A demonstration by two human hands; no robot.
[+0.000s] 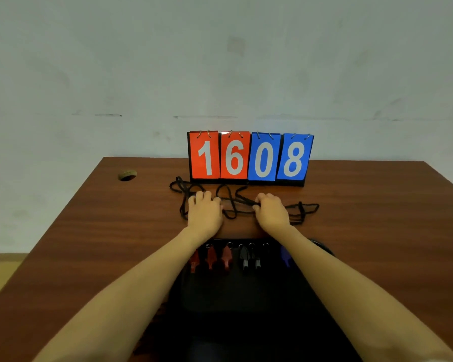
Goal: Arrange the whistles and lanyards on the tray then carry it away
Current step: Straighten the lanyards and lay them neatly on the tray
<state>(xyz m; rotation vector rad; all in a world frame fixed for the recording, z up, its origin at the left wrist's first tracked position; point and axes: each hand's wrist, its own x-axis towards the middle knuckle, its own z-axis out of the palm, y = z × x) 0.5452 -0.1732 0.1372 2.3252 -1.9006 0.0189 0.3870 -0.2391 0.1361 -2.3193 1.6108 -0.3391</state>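
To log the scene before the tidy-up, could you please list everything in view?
flip scoreboard: one, two red cards and two blue reading 16 08, back of the table
lanyards: tangled, count unclear, black, on the table before the scoreboard
whistles: at least six, three red, two black, one blue, in a row at the tray's far edge
tray: one, black, near edge, between the forearms
table: one, brown wood
cable hole: one, table's far left
wall: pale, behind the table
left hand: on the lanyards, grip unclear
right hand: pinches a lanyard cord
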